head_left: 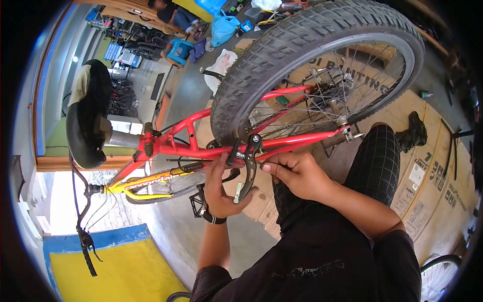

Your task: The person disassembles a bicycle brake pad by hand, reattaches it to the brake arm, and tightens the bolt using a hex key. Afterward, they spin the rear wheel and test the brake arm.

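Note:
A red and yellow bicycle frame lies tilted across the view, its knobby rear tire at the upper middle. Beside the frame tubes is a black brake arm with a bolt at its top end and a pale pad or fitting at its lower end. My left hand is wrapped round the brake arm from below and touches the frame. Just right of the arm, my right hand pinches something small and dark that I cannot make out, thumb against fingers.
The black saddle is at the left, with the handlebar below it. Flattened cardboard covers the floor at right. A person sits in the background near blue bags and a blue stool.

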Available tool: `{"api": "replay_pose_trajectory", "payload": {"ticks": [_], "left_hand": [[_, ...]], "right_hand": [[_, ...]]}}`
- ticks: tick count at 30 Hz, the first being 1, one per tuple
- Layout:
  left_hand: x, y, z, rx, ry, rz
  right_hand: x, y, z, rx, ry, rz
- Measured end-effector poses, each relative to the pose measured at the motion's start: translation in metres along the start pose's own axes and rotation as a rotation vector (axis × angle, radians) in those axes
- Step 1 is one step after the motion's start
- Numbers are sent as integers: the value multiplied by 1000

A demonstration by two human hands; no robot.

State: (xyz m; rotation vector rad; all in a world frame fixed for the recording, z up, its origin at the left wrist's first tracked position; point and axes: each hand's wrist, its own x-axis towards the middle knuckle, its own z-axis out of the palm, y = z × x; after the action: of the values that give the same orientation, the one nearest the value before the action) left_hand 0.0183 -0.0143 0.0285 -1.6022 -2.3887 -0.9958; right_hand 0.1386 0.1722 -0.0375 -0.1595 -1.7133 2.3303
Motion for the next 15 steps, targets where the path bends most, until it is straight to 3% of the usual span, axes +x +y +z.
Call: {"api": "replay_pose_trajectory", "payload": {"ticks": [1, 7, 10, 11, 13, 14, 15], "left_hand": [[-3, 2, 4, -42, 29, -65], [-7, -7, 15, -89, 184, -8], [-9, -12, 15, -152, 233, -68], [-8, -13, 18, -304, 324, -91], [-6, -20, 5, -86, 332, -44], [-5, -22, 2, 18, 333, -20], [-3, -16, 5, -187, 386, -93]], "right_hand": [[1, 1, 0, 9, -14, 5], [1, -9, 2, -23, -36, -7], [-3, -18, -9, -184, -64, 36], [-5, -22, -13, -227, -64, 19], [-10, -30, -18, -316, -64, -10], [-7, -32, -17, -317, 33, -34], [-2, -35, -13, -319, 131, -58]]}}
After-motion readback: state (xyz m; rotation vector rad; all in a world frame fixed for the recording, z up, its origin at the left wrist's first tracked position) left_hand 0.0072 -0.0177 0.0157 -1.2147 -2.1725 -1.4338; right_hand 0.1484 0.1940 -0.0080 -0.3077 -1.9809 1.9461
